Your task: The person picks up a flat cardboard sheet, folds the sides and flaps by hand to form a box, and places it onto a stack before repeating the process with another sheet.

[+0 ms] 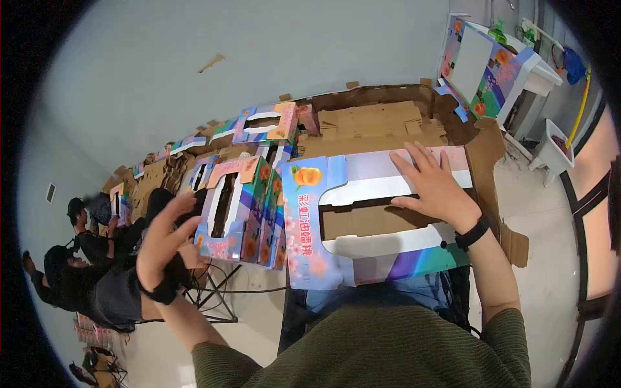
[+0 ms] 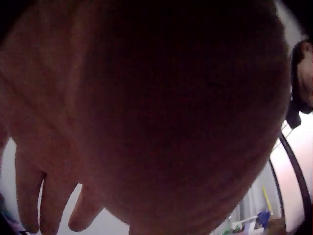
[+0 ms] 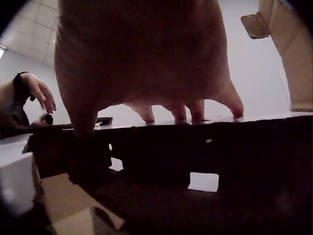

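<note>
A printed carton (image 1: 303,239) with a large cut-out window lies in front of the torso in the head view. The right hand (image 1: 430,184) rests on its far panel, fingers spread, thumb at the window's edge. In the right wrist view the fingertips of the right hand (image 3: 171,110) touch the top of the carton's dark edge (image 3: 254,128). The left hand (image 1: 162,242) is raised left of the carton, fingers apart and loosely bent, holding nothing; it partly overlaps the smaller cartons in view. The left wrist view shows the palm of the left hand (image 2: 58,147) close up.
Similar printed cartons (image 1: 249,223) stand together at the left, with more (image 1: 265,123) behind. A brown cardboard tray (image 1: 375,123) lies beyond the near carton. A white sink (image 1: 540,71) wrapped in printed card is at the back right. Several people (image 1: 116,291) sit at the far left.
</note>
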The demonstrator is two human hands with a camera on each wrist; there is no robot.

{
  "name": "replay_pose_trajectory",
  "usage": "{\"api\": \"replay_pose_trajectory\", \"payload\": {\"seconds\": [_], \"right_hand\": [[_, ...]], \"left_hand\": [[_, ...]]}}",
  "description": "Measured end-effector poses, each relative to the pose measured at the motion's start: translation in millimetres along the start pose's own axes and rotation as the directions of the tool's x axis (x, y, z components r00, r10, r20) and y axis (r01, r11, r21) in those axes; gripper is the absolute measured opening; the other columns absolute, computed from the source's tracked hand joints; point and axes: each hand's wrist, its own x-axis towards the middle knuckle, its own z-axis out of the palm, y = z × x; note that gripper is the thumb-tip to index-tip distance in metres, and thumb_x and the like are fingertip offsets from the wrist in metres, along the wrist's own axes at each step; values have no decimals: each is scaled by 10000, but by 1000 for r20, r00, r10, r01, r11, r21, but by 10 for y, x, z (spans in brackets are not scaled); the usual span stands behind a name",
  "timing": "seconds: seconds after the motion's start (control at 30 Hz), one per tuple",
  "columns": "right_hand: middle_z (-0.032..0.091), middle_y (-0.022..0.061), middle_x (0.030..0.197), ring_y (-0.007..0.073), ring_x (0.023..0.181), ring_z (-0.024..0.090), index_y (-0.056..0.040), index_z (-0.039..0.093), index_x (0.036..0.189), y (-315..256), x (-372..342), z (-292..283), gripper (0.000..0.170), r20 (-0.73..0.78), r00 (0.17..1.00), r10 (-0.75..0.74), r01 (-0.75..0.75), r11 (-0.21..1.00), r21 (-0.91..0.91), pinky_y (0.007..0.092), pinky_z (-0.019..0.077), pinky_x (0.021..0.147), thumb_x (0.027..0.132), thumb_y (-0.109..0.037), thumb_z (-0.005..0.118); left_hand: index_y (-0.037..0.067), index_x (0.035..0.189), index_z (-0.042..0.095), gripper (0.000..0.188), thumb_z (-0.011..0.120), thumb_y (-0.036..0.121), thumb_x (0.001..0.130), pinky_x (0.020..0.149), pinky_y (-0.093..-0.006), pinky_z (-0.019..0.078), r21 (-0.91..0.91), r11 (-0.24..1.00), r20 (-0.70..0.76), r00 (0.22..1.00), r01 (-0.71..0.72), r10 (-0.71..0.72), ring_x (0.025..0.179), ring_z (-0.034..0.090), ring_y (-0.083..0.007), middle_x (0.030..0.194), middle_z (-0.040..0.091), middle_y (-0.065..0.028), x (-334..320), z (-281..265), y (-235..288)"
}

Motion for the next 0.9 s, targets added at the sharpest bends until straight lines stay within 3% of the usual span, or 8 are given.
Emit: {"api": "replay_pose_trajectory", "payload": {"seconds": [0.27, 0.3, 0.43, 0.53, 0.6, 0.63, 0.8, 0.9], "right_hand": [[380, 184, 1595, 387, 1507, 334, -217, 380, 1596, 79, 21, 96, 891, -7, 999, 50, -50, 999, -4, 766, 267, 1138, 851, -511, 771], [389, 183, 1585, 386, 1500, 343, -218, 382, 1594, 78, 29, 62, 893, 3, 999, 52, -52, 999, 9, 767, 266, 1138, 846, -504, 778], [430, 147, 1545, 355, 1470, 376, -182, 395, 1580, 61, 36, 6, 953, 15, 1000, -13, 13, 1000, 7, 774, 259, 1138, 791, -495, 829], [439, 129, 1536, 333, 1468, 373, -124, 394, 1572, -2, 52, 0, 1003, 23, 999, -44, 44, 999, -25, 773, 257, 1141, 761, -497, 852], [438, 130, 1538, 334, 1470, 370, -114, 394, 1570, -16, 63, -2, 1002, 51, 998, -43, 45, 998, -43, 770, 258, 1142, 764, -494, 852], [441, 129, 1531, 336, 1465, 370, -121, 402, 1565, -14, 61, -2, 993, 38, 998, -44, 45, 998, -45, 771, 269, 1137, 764, -494, 854], [468, 138, 1511, 338, 1468, 385, -108, 437, 1540, -123, -32, -29, 966, 5, 1000, -14, 14, 995, -96, 771, 305, 1106, 766, -519, 844], [464, 134, 1536, 337, 1485, 377, -96, 435, 1532, -389, 60, -193, 932, 61, 998, -20, 27, 993, -118, 744, 311, 1116, 802, -541, 806]], "left_hand": [[4, 1484, 513, 534, 692, 159, 1005, 1093, -389, 457, 216, 970, -214, 975, 111, -64, 1328, 571, -269, 1396, 624, -197, -370, -492, -74], [-3, 1483, 511, 544, 698, 160, 1000, 1096, -396, 454, 261, 965, -164, 986, 16, 28, 1325, 577, -277, 1389, 627, -210, -358, -461, -173], [-30, 1398, 580, 562, 776, 206, 926, 1052, -357, 483, 244, 970, -130, 991, -7, 39, 1258, 634, -298, 1361, 653, -229, -60, 83, 81], [1, 1420, 558, 569, 752, 217, 931, 1074, -406, 477, 449, 859, 63, 967, -247, 245, 1267, 626, -311, 1381, 641, -196, 335, 702, 525], [41, 1416, 571, 617, 785, 300, 900, 1094, -432, 464, 375, 808, 148, 890, -453, 431, 1304, 589, -355, 1383, 629, -185, 627, 1175, 566], [-19, 1351, 592, 639, 818, 309, 851, 1077, -453, 462, 320, 721, 141, 784, -614, 605, 1269, 581, -407, 1357, 622, -237, 732, 1395, 602], [-6, 1417, 536, 796, 871, 347, 786, 1089, -438, 466, 305, 771, 245, 828, -559, 504, 1287, 559, -399, 1398, 574, -215, 1027, 1914, 759], [14, 1400, 555, 791, 887, 312, 746, 1026, -432, 489, 296, 769, 221, 824, -566, 521, 1202, 582, -380, 1287, 595, -191, 1126, 2031, 701]]}}
